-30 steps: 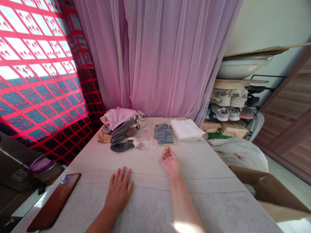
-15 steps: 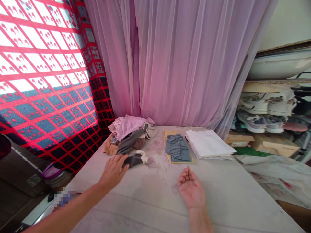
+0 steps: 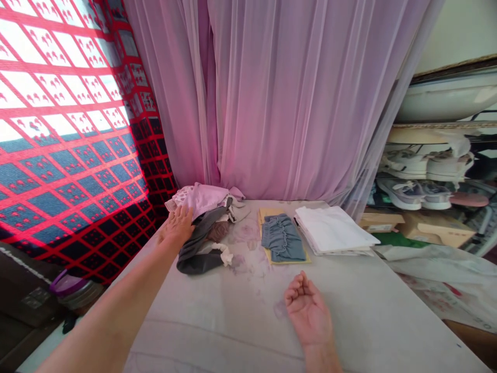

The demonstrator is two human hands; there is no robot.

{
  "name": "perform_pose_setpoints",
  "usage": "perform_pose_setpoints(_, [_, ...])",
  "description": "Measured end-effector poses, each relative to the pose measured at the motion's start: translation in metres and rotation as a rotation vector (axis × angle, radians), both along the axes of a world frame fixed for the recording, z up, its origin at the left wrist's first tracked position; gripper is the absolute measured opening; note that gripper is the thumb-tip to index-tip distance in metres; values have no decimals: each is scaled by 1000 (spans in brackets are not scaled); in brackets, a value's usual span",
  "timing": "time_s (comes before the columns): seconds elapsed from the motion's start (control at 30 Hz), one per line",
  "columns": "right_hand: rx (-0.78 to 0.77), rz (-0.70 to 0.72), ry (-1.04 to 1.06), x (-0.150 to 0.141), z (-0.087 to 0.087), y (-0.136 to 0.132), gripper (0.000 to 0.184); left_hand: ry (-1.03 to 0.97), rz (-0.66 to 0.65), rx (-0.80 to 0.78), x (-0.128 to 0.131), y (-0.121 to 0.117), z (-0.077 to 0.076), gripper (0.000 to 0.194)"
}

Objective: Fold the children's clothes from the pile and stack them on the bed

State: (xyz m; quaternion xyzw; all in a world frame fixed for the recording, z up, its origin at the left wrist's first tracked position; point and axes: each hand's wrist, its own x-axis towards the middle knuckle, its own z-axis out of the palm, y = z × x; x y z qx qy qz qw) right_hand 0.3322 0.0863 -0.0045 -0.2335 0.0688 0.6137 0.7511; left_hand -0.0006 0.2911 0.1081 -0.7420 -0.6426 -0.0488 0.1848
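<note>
My left hand (image 3: 178,224) reaches out over the left side of a pile of loose clothes (image 3: 205,217) at the back of the table (image 3: 248,321). Its fingers lie flat on the pile's pink and grey garments. My right hand (image 3: 308,311) rests palm up on the table near the middle, fingers loosely curled, with nothing in it. A folded blue-grey garment (image 3: 282,237) lies on a tan board just beyond my right hand. A stack of folded white cloth (image 3: 334,229) lies to its right.
A sheer pink curtain (image 3: 287,98) hangs behind the table. A red and black patterned cloth (image 3: 70,145) covers the left side. A shelf with shoes (image 3: 423,176) and cardboard boxes (image 3: 423,225) stands at the right. A round container with a purple lid (image 3: 73,287) sits low left.
My left hand has moved from the table's front, past the dark grey cloth, up onto the left of the clothes pile. My right hand has stayed palm up. The view has shifted forward.
</note>
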Motion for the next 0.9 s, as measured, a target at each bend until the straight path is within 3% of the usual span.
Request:
perform_pose_setpoints(0.1, [33, 14, -34, 1, -7, 1, 24, 5, -23, -12, 5, 3, 4, 64])
perform_pose_setpoints(0.17, [58, 22, -77, 2, -11, 2, 23, -13, -44, -36, 7, 6, 14, 52])
perform_pose_setpoints(0.27, [67, 27, -125, 3, -14, 3, 21, -57, -21, -64, 7, 10, 37, 35])
perform_pose_setpoints(0.47, [47, 5, -104, 1, -12, 4, 16, -246, 42, 61, 8, 7, 97, 44])
perform_pose_setpoints(0.57, [44, -11, -118, 2, -12, 5, 13, -402, 31, 85, 14, -13, 109, 41])
perform_pose_setpoints(0.63, [42, -22, -120, 3, -13, 6, 13, -447, -13, 40, 19, -37, 104, 40])
perform_pose_setpoints(0.7, [46, -16, -140, 4, -13, 7, 13, -454, -101, -42, 23, -70, 87, 41])
perform_pose_setpoints(0.8, [66, 1, -134, 5, -13, 7, 15, -476, -226, -168, 26, -131, 42, 41])
perform_pose_setpoints(0.9, [96, -3, -107, 6, -14, 8, 19, -708, -180, -298, 24, -194, -14, 41])
